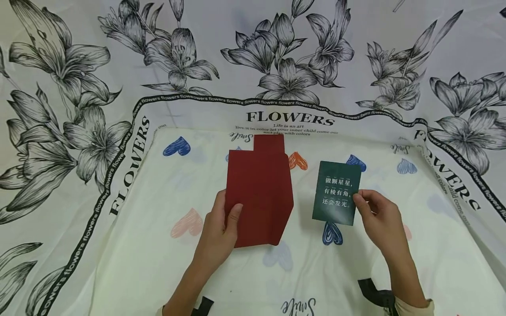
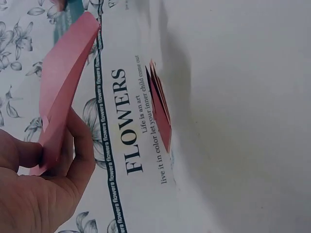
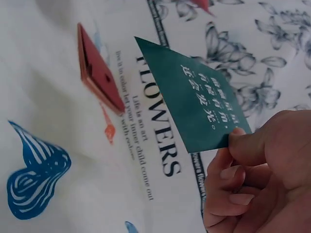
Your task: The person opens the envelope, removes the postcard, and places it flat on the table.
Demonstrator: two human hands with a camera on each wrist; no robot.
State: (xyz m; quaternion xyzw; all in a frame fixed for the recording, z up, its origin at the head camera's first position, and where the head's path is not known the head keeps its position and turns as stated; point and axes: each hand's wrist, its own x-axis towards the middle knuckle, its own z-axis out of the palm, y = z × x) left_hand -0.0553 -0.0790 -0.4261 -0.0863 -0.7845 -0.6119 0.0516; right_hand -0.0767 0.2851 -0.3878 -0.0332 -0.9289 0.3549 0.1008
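My left hand point(image 1: 217, 232) grips a red paper envelope point(image 1: 258, 188) by its lower left edge, thumb in front and fingers behind. The envelope is raised above the cloth, its slanted flap on the right side. In the right wrist view my right hand point(image 3: 265, 174) pinches a dark green card point(image 3: 194, 102) by one corner between thumb and forefinger. White Chinese characters are printed on the card's face, which is turned up in the head view. Card and envelope are apart, the card to the right. Behind the held envelope lies a small stack of red envelopes point(image 2: 159, 104), partly hidden in the head view.
A white cloth point(image 1: 158, 263) with printed hearts covers the surface. Its border carries black flower drawings and the word FLOWERS. Black straps point(image 1: 377, 294) show at both wrists.
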